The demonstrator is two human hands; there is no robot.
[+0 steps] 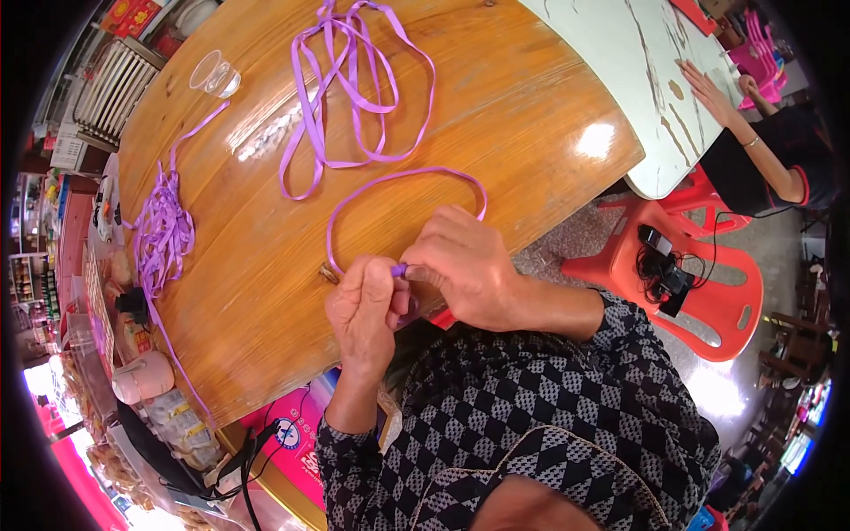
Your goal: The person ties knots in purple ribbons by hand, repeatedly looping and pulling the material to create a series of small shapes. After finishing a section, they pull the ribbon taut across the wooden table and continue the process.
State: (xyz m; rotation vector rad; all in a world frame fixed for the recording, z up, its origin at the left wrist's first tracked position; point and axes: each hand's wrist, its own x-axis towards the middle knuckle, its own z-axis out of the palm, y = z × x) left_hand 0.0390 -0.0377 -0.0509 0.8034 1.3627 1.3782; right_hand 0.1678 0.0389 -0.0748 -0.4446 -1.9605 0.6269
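Close to my body, at the near edge of the round wooden table, both my hands meet over a purple ribbon. My left hand is closed, its fingers pinching the ribbon by a small bunched purple part. From the other side, my right hand is closed on the same ribbon, thumb and forefinger at the bunched part. A loop of this ribbon arcs over the tabletop beyond my hands. Whether the bunched part is a knot cannot be made out, since fingers cover some of it.
Long purple ribbon loops lie on the wooden table. A tangled ribbon heap and clear plastic cup are at left. Right are a white marbled table, another person's hand and a red chair with black cables.
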